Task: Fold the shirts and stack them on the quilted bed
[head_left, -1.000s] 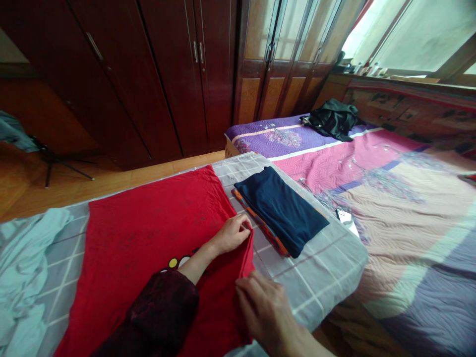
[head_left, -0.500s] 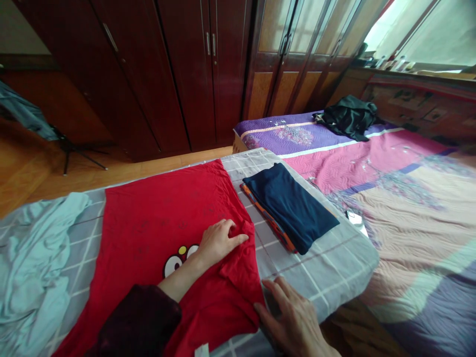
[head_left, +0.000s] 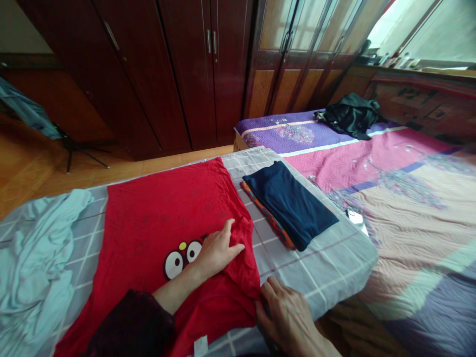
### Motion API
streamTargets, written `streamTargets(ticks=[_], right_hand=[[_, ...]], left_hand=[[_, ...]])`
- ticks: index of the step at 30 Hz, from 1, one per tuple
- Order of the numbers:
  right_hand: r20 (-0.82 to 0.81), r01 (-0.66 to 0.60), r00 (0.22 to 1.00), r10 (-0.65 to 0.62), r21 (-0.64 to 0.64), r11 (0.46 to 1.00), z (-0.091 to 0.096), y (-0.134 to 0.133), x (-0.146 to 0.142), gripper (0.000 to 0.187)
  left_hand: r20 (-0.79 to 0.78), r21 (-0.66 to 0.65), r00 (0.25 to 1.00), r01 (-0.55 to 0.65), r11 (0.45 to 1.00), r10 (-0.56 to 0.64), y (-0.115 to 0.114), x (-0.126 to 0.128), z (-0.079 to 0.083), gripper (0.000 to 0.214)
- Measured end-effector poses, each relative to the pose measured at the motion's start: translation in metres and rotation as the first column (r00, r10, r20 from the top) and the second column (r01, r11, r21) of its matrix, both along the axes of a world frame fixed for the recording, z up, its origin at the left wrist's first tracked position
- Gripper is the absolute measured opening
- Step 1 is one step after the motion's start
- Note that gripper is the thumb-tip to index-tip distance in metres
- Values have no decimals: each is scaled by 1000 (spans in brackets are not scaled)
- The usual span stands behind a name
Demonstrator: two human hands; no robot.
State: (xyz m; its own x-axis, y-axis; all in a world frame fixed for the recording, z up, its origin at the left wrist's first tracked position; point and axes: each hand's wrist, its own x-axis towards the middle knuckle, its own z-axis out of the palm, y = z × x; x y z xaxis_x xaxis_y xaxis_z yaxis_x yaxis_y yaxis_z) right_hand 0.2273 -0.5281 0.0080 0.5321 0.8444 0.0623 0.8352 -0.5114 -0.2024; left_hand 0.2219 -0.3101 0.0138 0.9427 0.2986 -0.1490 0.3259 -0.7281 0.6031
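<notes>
Right hand point(head_left: 290, 320): nearest of all, knuckles up on the grey checked sheet point(head_left: 327, 258). The fingers are drawn close together and their tips meet the near right edge of the red T-shirt point(head_left: 156, 218); whether they nip the cloth cannot be told

White label point(head_left: 201, 345): at the shirt's near edge, 9 o'clock from the right hand

Left hand point(head_left: 217, 248): comes out of a dark sleeve point(head_left: 130, 329), at 11 o'clock from the right hand. The palm lies flat on the shirt with the fingers loosely spread, the forefinger aimed at 1 o'clock and the thumb out toward 3 o'clock, with a small ridge of cloth gathered beside it

Red T-shirt: lies spread across the checked sheet beneath the left hand. The printed cartoon eyes point(head_left: 182, 258) sit just at 9 o'clock of the left wrist

Pale blue cloth point(head_left: 33, 263): rumpled on the sheet, at 9 o'clock of the shirt, with its edge meeting the red

Folded navy garment point(head_left: 290, 203): at 2 o'clock of the left hand, just beside the shirt, stacked on an orange patterned piece point(head_left: 266, 215) that shows along its near edge

Phone point(head_left: 355, 216): at 3 o'clock of the stack, on the quilted bedspread point(head_left: 401, 198) of pink, purple and peach

Black garment point(head_left: 349, 116): heaped at the bedspread's far end, 1 o'clock

Tripod stand point(head_left: 74, 151): on the wooden floor, 10 o'clock

Dark wardrobe point(head_left: 167, 74): at 12 o'clock, doors shut, with lighter cupboard doors point(head_left: 290, 59) adjoining at its right

Window point(head_left: 427, 29): farthest, at 2 o'clock
</notes>
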Motion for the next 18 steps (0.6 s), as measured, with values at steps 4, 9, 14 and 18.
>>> streamTargets(ticks=[4, 9, 14, 18], right_hand=[[78, -53, 995, 57, -45, 998, 5, 1, 1, 11], [128, -111, 984, 125, -112, 988, 7, 0, 3, 9], [103, -151, 981, 166, -140, 979, 1, 1, 6, 7], [49, -206, 975, 215, -142, 968, 7, -1, 14, 7]], left_hand=[[12, -9, 1000, -5, 1000, 5, -1, -4, -2, 48], [14, -126, 1000, 2, 992, 0, 2, -12, 1, 49], [95, -214, 995, 49, 976, -30, 0, -32, 1, 69], [64, -244, 991, -98, 965, 117, 8, -44, -2, 54]])
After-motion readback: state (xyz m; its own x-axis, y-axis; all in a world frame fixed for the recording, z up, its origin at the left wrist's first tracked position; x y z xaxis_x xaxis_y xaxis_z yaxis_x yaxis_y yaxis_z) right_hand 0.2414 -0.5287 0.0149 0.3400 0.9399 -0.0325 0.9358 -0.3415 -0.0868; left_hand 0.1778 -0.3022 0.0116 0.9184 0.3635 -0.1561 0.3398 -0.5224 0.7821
